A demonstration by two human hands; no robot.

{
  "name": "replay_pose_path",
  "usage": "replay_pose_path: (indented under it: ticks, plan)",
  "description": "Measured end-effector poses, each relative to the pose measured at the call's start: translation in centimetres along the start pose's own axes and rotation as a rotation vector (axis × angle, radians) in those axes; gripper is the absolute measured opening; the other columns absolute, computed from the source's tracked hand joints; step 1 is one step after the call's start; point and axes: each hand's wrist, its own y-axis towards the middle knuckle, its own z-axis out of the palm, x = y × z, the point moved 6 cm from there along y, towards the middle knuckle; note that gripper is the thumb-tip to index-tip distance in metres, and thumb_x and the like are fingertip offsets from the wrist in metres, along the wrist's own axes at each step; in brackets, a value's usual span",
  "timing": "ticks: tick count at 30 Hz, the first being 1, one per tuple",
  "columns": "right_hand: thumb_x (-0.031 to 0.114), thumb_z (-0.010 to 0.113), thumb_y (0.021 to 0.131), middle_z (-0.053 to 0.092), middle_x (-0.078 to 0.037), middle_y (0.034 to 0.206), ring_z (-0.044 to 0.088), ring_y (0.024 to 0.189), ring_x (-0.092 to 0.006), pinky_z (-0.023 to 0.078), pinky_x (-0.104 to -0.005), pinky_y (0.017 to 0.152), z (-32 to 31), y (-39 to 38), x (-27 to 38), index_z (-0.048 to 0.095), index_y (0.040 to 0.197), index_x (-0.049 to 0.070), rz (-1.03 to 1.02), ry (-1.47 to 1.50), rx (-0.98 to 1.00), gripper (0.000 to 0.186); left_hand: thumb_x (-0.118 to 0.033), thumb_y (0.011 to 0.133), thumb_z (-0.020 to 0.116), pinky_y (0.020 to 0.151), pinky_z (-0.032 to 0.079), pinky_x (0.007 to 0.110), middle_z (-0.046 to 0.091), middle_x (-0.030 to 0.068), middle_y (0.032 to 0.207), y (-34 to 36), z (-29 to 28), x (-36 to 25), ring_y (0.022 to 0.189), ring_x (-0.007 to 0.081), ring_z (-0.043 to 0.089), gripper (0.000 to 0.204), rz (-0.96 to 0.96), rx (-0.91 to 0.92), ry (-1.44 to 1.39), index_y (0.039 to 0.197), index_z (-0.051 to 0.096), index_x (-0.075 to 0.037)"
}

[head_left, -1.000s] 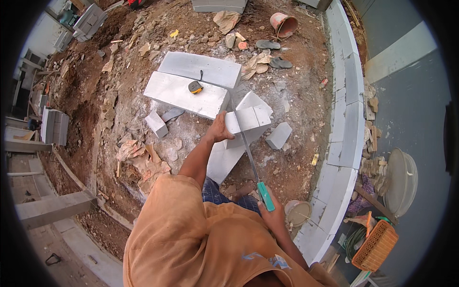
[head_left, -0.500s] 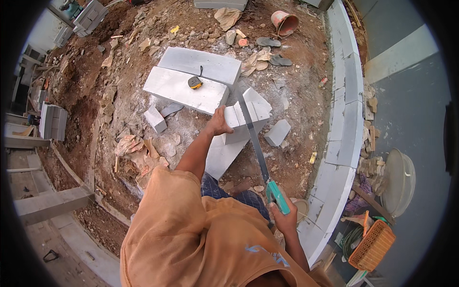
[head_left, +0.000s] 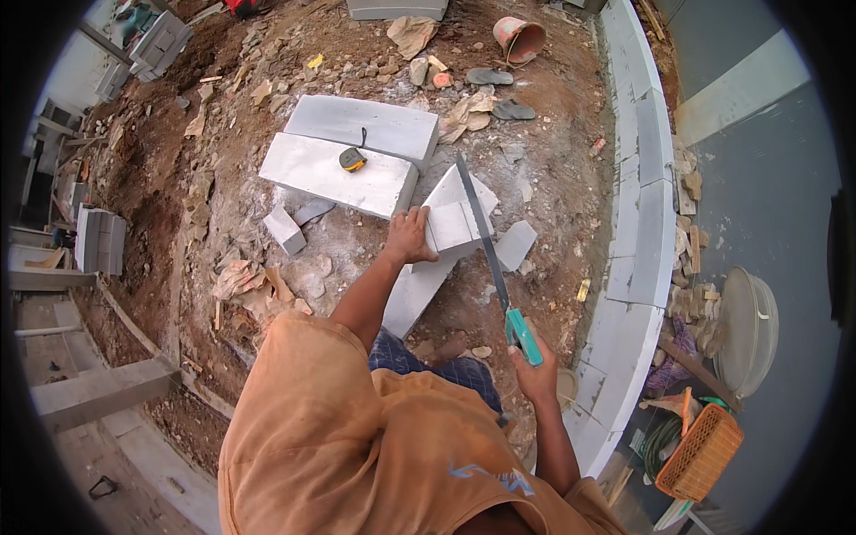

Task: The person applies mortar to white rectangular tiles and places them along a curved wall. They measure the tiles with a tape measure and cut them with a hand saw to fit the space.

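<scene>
My right hand (head_left: 537, 367) is wrapped round the teal handle of a handsaw (head_left: 489, 252). Its long blade points away from me and lies across a pale grey concrete block (head_left: 448, 224), near the block's right end. My left hand (head_left: 409, 236) grips the left end of this block, fingers over the top and thumb along the near side. Underneath, another pale block (head_left: 412, 294) lies slantwise on the ground. Beyond my left hand are two long blocks (head_left: 339, 174) side by side, with a black and yellow tape measure (head_left: 352, 160) on the nearer one.
Offcuts of block (head_left: 285, 229) lie on the rubble, one (head_left: 515, 245) just right of the saw. A low block wall (head_left: 624, 276) runs along the right. Farther off are a reddish bucket (head_left: 520, 41) and sandals (head_left: 490, 77). An orange basket (head_left: 700, 452) stands beyond the wall.
My right hand has pushed the saw forward, and the blade now sits farther right on the block. My left hand keeps hold of the block's left end. The view has shifted slightly.
</scene>
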Motion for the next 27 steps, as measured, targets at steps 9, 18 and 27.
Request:
replay_pose_path:
  ticks: [9, 18, 27]
  plan:
    - [0.012, 0.073, 0.091, 0.073, -0.013, 0.116, 0.067, 0.105, -0.0175, 0.052, -0.0341, 0.094, 3.1, 0.1, -1.8, 0.061, 0.137, -0.003, 0.100, -0.013, 0.130, 0.050, -0.048, 0.054, 0.089, 0.111, 0.041, 0.053, 0.046, 0.0171, 0.145, 0.0, -0.2, 0.6, 0.132, 0.0429, 0.044, 0.122, -0.011, -0.048, -0.064, 0.153, 0.032, -0.008]
    - [0.012, 0.070, 0.091, 0.073, -0.022, 0.113, 0.071, 0.105, -0.0237, 0.053, -0.0363, 0.090, 4.9, 5.3, 0.3, 0.058, 0.142, 0.002, 0.113, -0.080, 0.202, 0.053, -0.048, 0.055, 0.087, 0.110, 0.042, 0.053, 0.047, 0.0180, 0.144, -0.6, 0.3, 0.1, 0.129, 0.0431, 0.046, 0.119, 0.043, -0.094, -0.062, 0.153, 0.033, -0.007]
    - [0.016, 0.070, 0.091, 0.071, -0.017, 0.121, 0.067, 0.111, -0.0225, 0.050, -0.0351, 0.100, -0.8, -5.6, -1.3, 0.056, 0.140, -0.005, 0.006, 0.001, 0.153, 0.055, -0.047, 0.055, 0.086, 0.111, 0.042, 0.052, 0.048, 0.0189, 0.143, 0.8, -1.1, 1.7, 0.129, 0.0435, 0.046, 0.119, -0.025, -0.034, -0.131, 0.153, 0.034, -0.006]
